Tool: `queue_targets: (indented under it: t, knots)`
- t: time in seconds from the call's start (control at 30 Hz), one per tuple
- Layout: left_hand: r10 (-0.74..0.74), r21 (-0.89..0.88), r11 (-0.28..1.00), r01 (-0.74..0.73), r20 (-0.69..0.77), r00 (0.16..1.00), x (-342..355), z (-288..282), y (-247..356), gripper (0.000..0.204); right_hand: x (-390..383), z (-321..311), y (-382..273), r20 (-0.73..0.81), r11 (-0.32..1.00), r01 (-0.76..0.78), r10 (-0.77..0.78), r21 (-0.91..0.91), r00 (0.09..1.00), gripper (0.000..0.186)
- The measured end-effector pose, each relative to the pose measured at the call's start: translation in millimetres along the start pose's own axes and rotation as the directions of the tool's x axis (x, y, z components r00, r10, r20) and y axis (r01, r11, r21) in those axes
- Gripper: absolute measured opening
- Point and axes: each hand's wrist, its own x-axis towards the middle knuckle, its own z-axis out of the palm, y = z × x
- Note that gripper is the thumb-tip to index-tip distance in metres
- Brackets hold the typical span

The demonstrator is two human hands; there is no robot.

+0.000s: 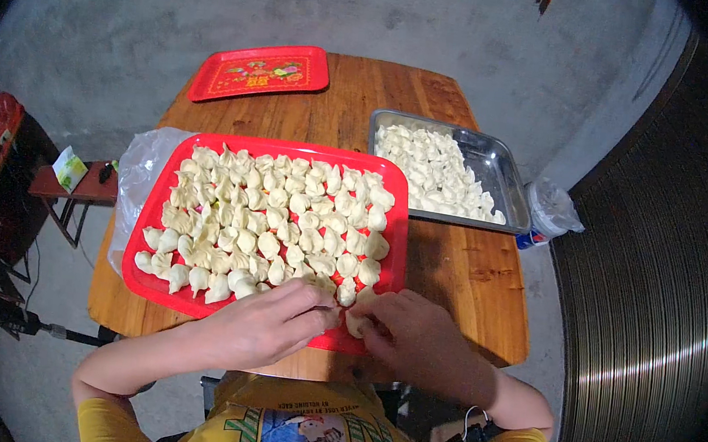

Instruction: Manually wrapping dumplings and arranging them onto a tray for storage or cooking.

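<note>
A large red tray (397, 225) holds rows of pale, pleated dumplings (274, 213). Both hands meet over its near right corner. My right hand (415, 338) is closed, with its thumb and fingers pinched on a dumpling (355, 323) at the tray's edge. Just left of it, my left hand (272, 320) has its fingers bent and pressed together. What those left fingertips hold, if anything, is hidden. Another dumpling (347, 292) lies right beyond the fingertips.
A steel pan (507, 180) with whiter dumplings stands behind right on the wooden table (483, 293). A smaller red tray (214, 80) lies at the far left. Clear plastic (133, 174) sticks out beside the big tray. A bag-covered tub (551, 210) stands past the right edge.
</note>
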Motion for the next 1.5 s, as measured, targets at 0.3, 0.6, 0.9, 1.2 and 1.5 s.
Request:
queue_targets:
  t: [0.3, 0.6, 0.9, 1.2, 1.5]
  knots:
    - [-0.045, -0.033, 0.998, 0.045, -0.014, 0.999, -3.1, -7.1, -6.4, 0.024, 5.7, 2.7, 12.4, -0.006, 0.998, -0.019, 0.019, 0.063, 1.000, 0.018]
    - [-0.106, 0.057, 0.993, 0.108, -0.033, 0.994, 7.0, -22.8, -23.8, 0.026, 20.0, -13.8, 30.1, -0.027, 0.988, 0.117, -0.121, -0.101, 0.992, 0.017]
    - [-0.073, 0.212, 0.976, 0.046, 0.121, 0.990, 19.6, -26.8, -31.6, 0.021, 28.1, -3.9, 31.0, 0.029, 0.945, 0.240, -0.240, -0.221, 0.970, 0.019]
    - [-0.047, 0.199, 0.980, 0.023, 0.118, 0.992, 26.9, -25.7, -32.9, 0.022, 27.4, -7.3, 31.3, 0.017, 0.951, 0.228, -0.229, -0.208, 0.973, 0.018]
    - [-0.055, 0.113, 0.993, 0.045, 0.089, 0.994, 34.6, -18.0, -36.4, 0.019, 34.8, -17.1, 35.3, -0.054, 0.964, 0.259, -0.262, -0.068, 0.963, 0.017]
